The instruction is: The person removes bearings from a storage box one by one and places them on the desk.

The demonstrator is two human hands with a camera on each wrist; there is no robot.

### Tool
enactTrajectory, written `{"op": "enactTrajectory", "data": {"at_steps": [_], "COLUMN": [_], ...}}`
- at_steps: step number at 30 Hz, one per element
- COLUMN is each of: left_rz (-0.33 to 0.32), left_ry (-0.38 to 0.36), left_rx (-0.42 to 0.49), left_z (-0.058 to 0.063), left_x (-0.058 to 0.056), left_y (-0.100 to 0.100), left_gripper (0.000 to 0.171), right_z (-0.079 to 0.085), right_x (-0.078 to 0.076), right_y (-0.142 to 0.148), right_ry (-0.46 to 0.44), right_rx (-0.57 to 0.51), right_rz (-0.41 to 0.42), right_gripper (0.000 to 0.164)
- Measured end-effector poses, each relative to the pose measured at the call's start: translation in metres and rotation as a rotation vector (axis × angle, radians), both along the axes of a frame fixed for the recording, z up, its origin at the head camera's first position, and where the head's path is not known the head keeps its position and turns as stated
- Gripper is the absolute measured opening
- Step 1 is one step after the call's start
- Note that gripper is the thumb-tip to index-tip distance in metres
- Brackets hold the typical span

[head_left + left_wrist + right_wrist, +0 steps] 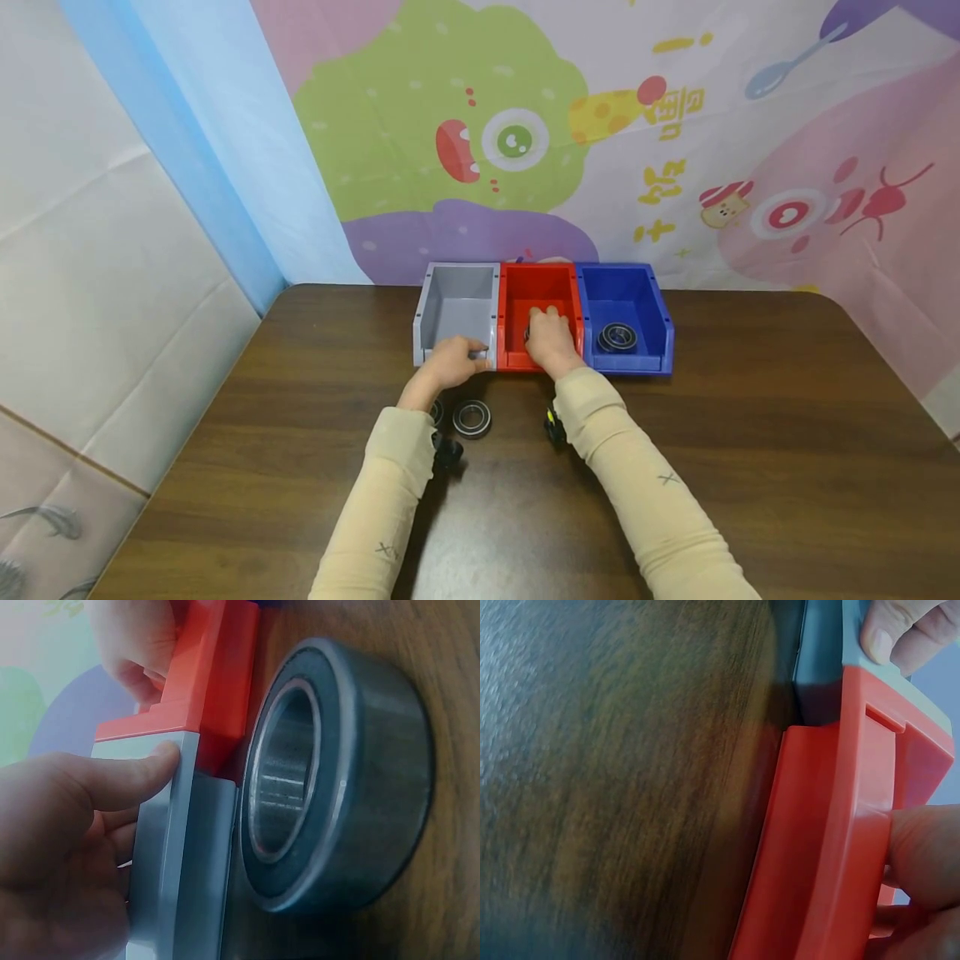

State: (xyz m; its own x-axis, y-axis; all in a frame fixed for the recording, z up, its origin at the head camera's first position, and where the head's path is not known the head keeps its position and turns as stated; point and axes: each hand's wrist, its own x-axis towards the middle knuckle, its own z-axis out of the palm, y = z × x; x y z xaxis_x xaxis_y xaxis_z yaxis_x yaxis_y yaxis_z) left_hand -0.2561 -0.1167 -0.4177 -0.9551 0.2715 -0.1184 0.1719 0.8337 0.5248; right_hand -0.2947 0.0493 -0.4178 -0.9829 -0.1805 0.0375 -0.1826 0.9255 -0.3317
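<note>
My left hand (452, 362) grips the front wall of the grey bin (459, 292), its thumb (154, 776) lying on the rim near the red bin. Inside the red bin (536, 283) is my right hand (552, 340), its fingers curled over a ball bearing (527, 333) of which only a dark sliver shows at the hand's left. A metal bearing (472, 419) with a dark seal lies flat on the table just before the bins and looms large in the left wrist view. Beside it, another bearing (437, 412) is partly covered by my left wrist.
The blue bin (651, 361), joined in a row at the right of the red one, has a bearing (617, 337) in it. All three bins stand at the back of the brown wooden table (765, 433), against a printed cloth (465, 75). Black wrist cameras hang under both sleeves.
</note>
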Motion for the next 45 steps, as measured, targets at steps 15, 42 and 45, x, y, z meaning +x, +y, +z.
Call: {"op": "enactTrajectory", "data": {"at_steps": [15,42,45], "left_rz": [0.002,0.009,0.011], "left_ry": [-0.003,0.009,0.005], "left_rx": [0.004,0.002,0.002], "left_z": [0.0,-0.0018,-0.0018], "left_x": [0.0013,-0.0011,-0.001], "left_y": [0.001,-0.0006,-0.0005], "left_gripper": [0.038,0.038,0.038], "right_z": [-0.0011,-0.0067,-0.0064], "right_x": [0.002,0.0088,0.0097], "right_y": [0.0022,0.0054,0.0059], "right_ry": [-0.04,0.051,0.057], "right_rx": [-0.067,-0.215,-0.215], "right_rz": [-0.046,-0.044,-0.035], "right_gripper": [0.047,0.038,0.038]}}
